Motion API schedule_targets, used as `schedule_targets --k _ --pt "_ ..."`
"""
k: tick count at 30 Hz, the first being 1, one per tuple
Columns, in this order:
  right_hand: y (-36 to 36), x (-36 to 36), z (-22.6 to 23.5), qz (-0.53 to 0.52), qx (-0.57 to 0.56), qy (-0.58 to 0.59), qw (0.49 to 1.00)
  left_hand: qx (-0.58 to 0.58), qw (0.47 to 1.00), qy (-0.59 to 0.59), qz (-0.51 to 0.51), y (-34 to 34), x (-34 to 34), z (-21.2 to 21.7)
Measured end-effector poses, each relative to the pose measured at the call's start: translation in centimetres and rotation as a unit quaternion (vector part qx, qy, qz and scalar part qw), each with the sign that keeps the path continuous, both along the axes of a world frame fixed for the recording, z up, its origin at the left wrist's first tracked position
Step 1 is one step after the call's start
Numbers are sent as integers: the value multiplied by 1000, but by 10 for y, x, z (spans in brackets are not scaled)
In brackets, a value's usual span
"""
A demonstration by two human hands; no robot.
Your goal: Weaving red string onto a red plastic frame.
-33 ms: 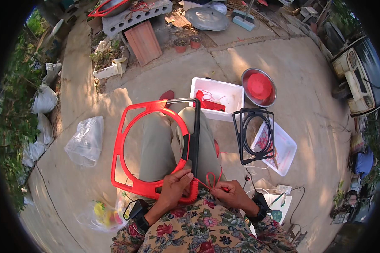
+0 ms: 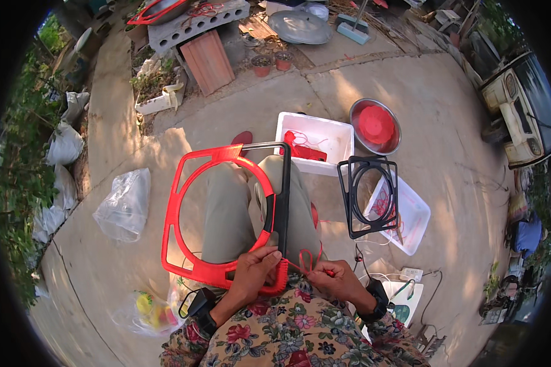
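Observation:
Across my lap lies a square frame with a round inner ring (image 2: pixel 172 211). Red cord wraps most of it, while its right bar and part of the ring show bare black. My left hand (image 2: pixel 255 269) is closed on the frame's near edge by the wrapped near right corner, thumb on top. Just right of that corner, my right hand (image 2: pixel 338 279) pinches a thin red cord (image 2: pixel 306 262), which makes a small loop between the hands. The fingertips of my left hand are partly hidden behind the frame.
Ahead stands a white foam box (image 2: pixel 340 140) with red cord inside, beside a metal bowl (image 2: pixel 355 113) holding something red. A bare black frame (image 2: pixel 349 211) leans over a white tray (image 2: pixel 419 214) on my right. Plastic bags (image 2: pixel 123 205) lie on the left.
My right hand has shifted very slightly to the right, and the cord loop has changed shape a little. My left hand and the frame stay in place.

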State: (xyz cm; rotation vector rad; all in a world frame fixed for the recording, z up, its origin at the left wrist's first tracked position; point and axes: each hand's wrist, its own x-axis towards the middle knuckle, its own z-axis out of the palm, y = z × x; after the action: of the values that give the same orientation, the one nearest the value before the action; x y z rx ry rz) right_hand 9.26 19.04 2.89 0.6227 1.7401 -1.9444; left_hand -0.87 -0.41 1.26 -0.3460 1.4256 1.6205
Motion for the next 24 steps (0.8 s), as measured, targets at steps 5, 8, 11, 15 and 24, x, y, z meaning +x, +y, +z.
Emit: schedule_targets --k 5,8,11,15,24 --pt "11 -1 -5 -16 -29 -1 999 14 999 -40 16 -1 -6 -2" --pt "15 6 -16 -13 -39 -1 999 13 999 -37 -6 -1 -6 -1" --pt "14 11 -25 21 -10 28 999 14 999 -33 -18 -2 -4 -2" --pt "13 11 -20 54 14 54 997 12 999 -34 -29 -3 -4 0" --pt "47 -48 12 -39 206 167 963 36 993 105 -26 -2 6 11"
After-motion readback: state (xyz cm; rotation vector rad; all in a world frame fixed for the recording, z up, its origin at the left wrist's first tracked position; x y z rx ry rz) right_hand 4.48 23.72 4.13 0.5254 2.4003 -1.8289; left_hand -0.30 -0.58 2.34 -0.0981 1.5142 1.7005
